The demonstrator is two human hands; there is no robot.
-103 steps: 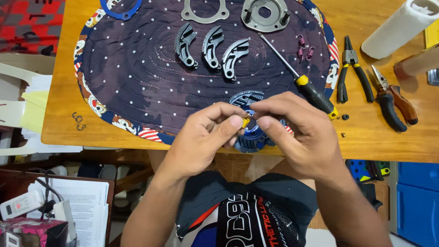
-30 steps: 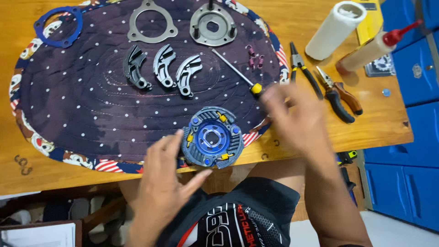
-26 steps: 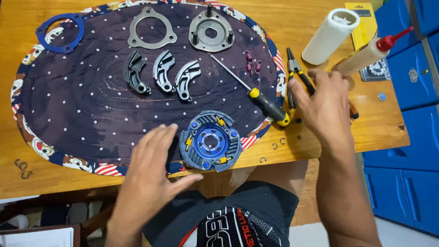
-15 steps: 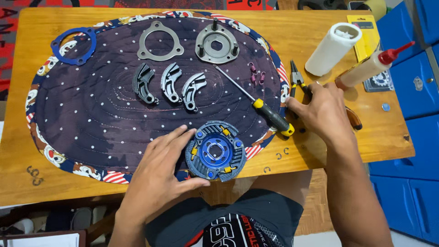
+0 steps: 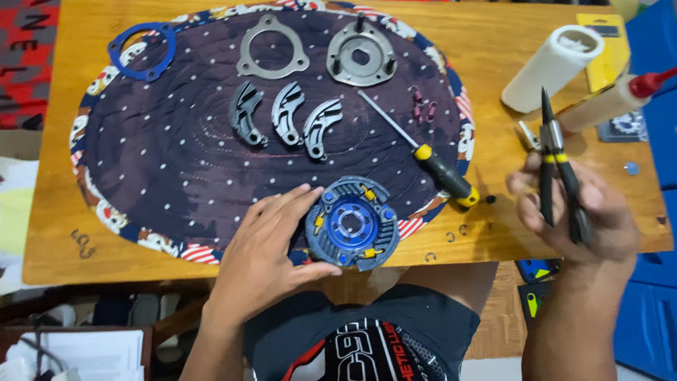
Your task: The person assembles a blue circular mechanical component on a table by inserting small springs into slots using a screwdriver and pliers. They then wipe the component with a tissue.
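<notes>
The left hand (image 5: pixel 271 247) lay open and flat, fingers spread, with its fingertips and thumb cupping the left rim of the round clutch assembly (image 5: pixel 352 224) — a grey disc with a blue hub and small yellow springs. That assembly sat at the six o'clock edge of the oval quilted mat (image 5: pixel 176 162), just overhanging the near side of the tabletop (image 5: pixel 56 233). The right hand (image 5: pixel 575 212) was closed around a pair of black-handled pliers (image 5: pixel 557 162), lifted off the wood at three o'clock from the assembly, nose pointing to twelve.

Just beside the assembly, at about two o'clock, lay a screwdriver (image 5: pixel 437 169) with a black-and-yellow handle, its shaft running up toward the mat's centre. Small clips (image 5: pixel 455 233) sat loose on the wood between the assembly and the right hand.

Further out at twelve o'clock three curved clutch shoes (image 5: pixel 285 121) lay in a row, and beyond them a triangular plate (image 5: pixel 272 48) and a studded hub (image 5: pixel 361 53). A blue gasket (image 5: pixel 143 51) rested at ten o'clock, a white roll (image 5: pixel 551 69) and a squeeze bottle (image 5: pixel 610 102) at two.

To do the work well, I judged the left hand should press the disc firmly down so it could not spin or slide off the edge, while the pliers came in nose-first at one spring or clip at a time — gripping squarely, since a slipped spring would fly.
</notes>
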